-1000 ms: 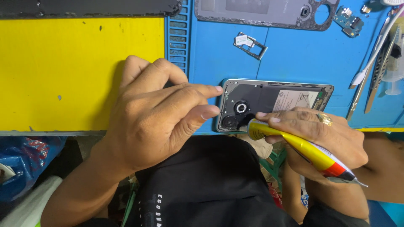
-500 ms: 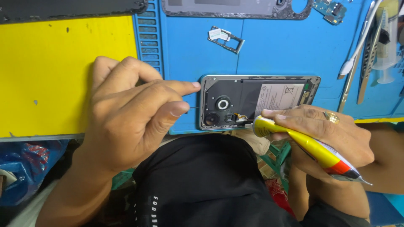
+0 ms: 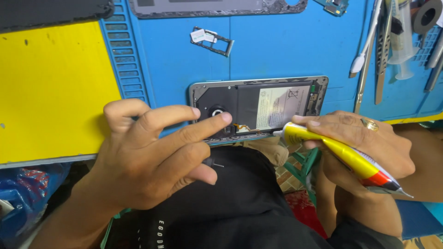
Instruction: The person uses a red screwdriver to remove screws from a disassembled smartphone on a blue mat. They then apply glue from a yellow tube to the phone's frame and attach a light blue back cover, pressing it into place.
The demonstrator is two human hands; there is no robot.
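- In the middle of the frame we see an opened phone [image 3: 258, 108] with its back cover off, lying flat on the blue work mat [image 3: 286, 50], at the near edge of the mat.
- Our left hand [image 3: 152, 157] comes in from the lower left. Its index finger presses on the phone near the round camera ring, probably to keep the phone from sliding. The lower fingers curl around a small dark tool [image 3: 212, 163] with a thin metal tip, so this hand is half closed on it.
- Our right hand [image 3: 364, 143], lower right, grasps a yellow glue tube [image 3: 341, 154]. The nozzle touches the lower edge of the phone frame, and the tube is held slanted like a pen, which seems to give fine control.
- In the upper middle a small card tray [image 3: 212, 40] lies apart from the phone, out of the way of the hands.
- In the upper right, tweezers [image 3: 382, 50] and a syringe [image 3: 400, 41] lie side by side, within easy reach.
- A yellow sheet [image 3: 50, 87] covers the left part.
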